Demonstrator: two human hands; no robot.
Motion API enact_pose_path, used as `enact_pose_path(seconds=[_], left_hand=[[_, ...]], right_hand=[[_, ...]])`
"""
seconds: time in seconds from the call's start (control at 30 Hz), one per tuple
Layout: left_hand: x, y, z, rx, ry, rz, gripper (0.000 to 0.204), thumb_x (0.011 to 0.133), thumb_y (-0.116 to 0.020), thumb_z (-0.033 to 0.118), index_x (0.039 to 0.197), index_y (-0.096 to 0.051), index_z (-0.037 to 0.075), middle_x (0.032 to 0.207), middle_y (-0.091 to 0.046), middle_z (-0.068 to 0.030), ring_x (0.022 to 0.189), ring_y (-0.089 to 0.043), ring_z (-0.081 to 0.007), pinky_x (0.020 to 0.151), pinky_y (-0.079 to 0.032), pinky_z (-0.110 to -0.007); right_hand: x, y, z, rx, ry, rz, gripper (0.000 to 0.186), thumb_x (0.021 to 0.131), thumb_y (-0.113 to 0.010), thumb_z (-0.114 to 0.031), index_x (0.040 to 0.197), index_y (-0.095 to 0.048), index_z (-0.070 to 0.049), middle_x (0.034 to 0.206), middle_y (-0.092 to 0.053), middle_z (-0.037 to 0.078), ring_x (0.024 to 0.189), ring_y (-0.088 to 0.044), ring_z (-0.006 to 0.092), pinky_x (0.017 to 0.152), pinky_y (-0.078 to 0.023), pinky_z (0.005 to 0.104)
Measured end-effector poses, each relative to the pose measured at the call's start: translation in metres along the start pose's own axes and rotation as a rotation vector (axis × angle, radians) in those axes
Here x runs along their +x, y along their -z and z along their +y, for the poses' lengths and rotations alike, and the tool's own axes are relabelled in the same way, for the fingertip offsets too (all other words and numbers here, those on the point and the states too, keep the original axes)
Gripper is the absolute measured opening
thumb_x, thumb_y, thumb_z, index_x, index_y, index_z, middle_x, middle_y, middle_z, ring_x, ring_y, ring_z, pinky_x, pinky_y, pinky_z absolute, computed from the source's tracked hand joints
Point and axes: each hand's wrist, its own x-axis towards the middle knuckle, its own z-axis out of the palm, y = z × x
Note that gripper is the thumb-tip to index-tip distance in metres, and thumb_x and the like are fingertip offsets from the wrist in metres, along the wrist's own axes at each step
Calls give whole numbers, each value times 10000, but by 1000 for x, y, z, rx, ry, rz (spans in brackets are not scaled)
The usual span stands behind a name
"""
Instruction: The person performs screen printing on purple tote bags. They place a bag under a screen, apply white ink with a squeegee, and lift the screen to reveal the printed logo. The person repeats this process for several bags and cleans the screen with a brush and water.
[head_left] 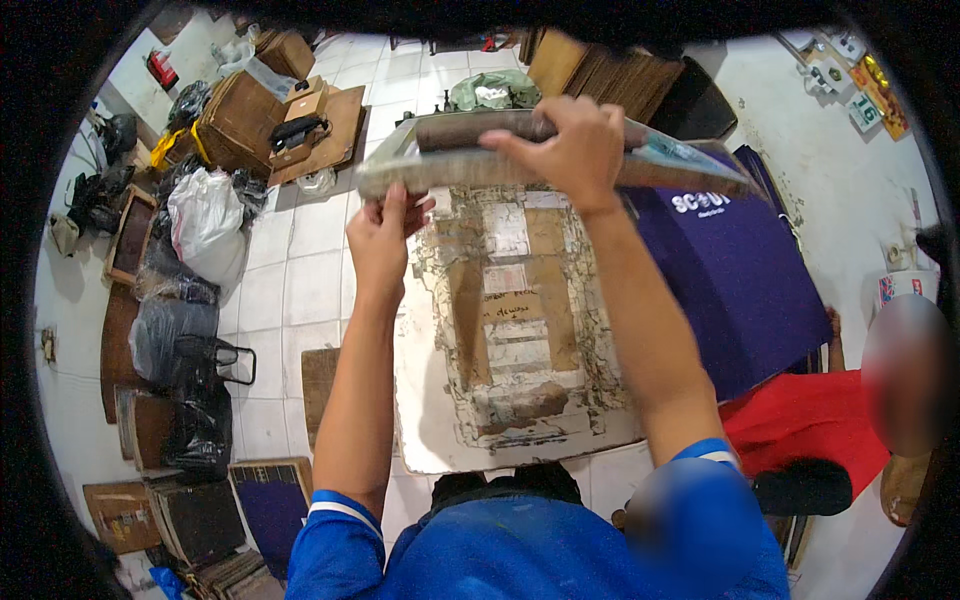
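A light-edged flat frame (450, 174), likely a printing screen, is tilted up over the far end of the worn white table (425, 425). The fingers and thumb of my left hand (380, 240) pinch its near edge at the left. My right hand (580, 150) is closed over a dark brown bar (455, 132) lying along the top of the frame, its thumb stretched to the left. Motion blurs this hand and the bar. Peeling brown tape and paper patches (515, 300) cover the middle of the tabletop.
Right of the table lies a dark purple panel (730, 280) with white print, beside a person in a red garment (810, 420). A green plastic bag (495, 92) is beyond the table. Bags (207, 220), cartons (240, 120) and boards (270, 510) line the left side.
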Motion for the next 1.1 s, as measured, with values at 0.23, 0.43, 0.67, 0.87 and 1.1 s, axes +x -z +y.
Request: enact_pose_path(seconds=[0.23, 0.43, 0.67, 0.87, 1.1], left_hand=[[-111, 29, -135, -367, 473, 185, 577, 1002, -562, 603, 1189, -607, 59, 983, -654, -65, 868, -654, -199, 828, -547, -371], [-125, 37, -217, -159, 643, 484, 692, 963, -494, 705, 1377, -558, 155, 1193, -667, -41, 1072, -598, -201, 994, -387, -408], [-120, 23, -217, -185, 598, 586, 582, 997, -523, 605, 1381, -565, 170, 1279, -634, -15, 1125, -576, -184, 1033, -400, -361], [-120, 23, -224, -200, 495, 579, 642, 1008, -461, 624, 1406, -554, 129, 1339, -616, -53, 1207, -553, -218, 1086, -361, -390], [-118, 31, -233, -206, 530, 597, 634, 1011, -445, 622, 1376, -587, 124, 1283, -660, -61, 1158, -578, -230, 1050, -381, -398]], right_hand=[[-207, -4, -30, 185, -226, -433, 588, 741, -788, -658, 984, -756, -123, 972, -717, 68, 989, -622, 261, 993, -358, 489], [-324, 58, 41, 330, -233, -596, 502, 847, -772, -436, 1235, -683, -129, 1242, -637, 100, 1201, -553, 324, 1052, -356, 512], [-525, 98, 210, 258, -1926, -599, 677, 1014, -467, -643, 1293, -628, -47, 1258, -668, 114, 1100, -624, 319, 981, -464, 494], [-586, 47, 233, 1205, -2506, -885, 596, 982, -538, -577, 1208, -698, -49, 1164, -733, 97, 1021, -715, 280, 889, -582, 493], [-577, 38, 254, 1094, -2399, -916, 469, 968, -618, -500, 1127, -699, -66, 1111, -739, 97, 997, -715, 269, 887, -587, 449]])
